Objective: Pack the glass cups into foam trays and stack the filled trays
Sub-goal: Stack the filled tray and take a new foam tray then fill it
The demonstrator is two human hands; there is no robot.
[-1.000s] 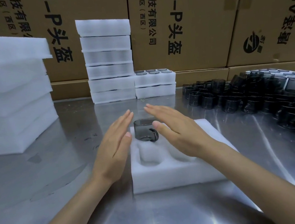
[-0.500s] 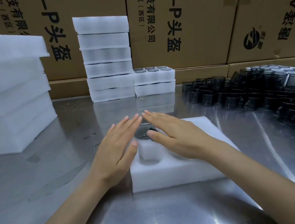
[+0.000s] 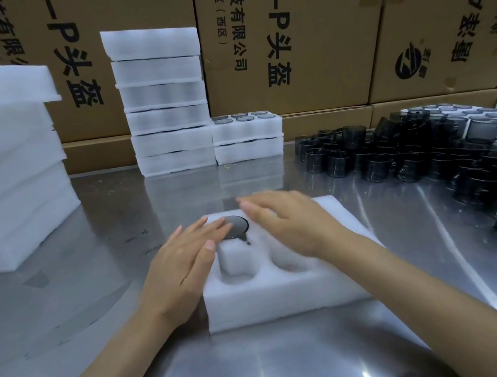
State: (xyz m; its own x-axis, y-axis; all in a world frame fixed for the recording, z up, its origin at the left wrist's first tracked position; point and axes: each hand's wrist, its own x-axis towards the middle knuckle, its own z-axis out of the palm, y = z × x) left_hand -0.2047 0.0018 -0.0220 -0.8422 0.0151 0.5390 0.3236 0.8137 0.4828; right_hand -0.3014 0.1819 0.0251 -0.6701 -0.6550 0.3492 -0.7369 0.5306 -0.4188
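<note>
Foam tray [image 3: 283, 298]: white, on the steel tabletop [image 3: 97, 305], under both hands.
Glass cup [image 3: 236, 226]: dark, sunk in the tray's far-left pocket, between the two hands.
Left hand [image 3: 184, 261]: flat, fingers straight, fingertips on the cup rim.
Right hand [image 3: 293, 220]: flat, fingers straight, holding nothing, just right of the cup; blurred.
Loose cups [image 3: 427, 153]: massed well right of the right hand.
Filled tray stacks [image 3: 165, 104]: beyond both hands.

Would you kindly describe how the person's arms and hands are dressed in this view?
Both forearms are bare right up to the bottom edge of the picture: no sleeves or cuffs show. The left hand and the right hand wear no gloves, and no ring, watch or bracelet shows on the fingers or wrists. The fingernails look short and unpainted. The right hand is slightly blurred.
</note>
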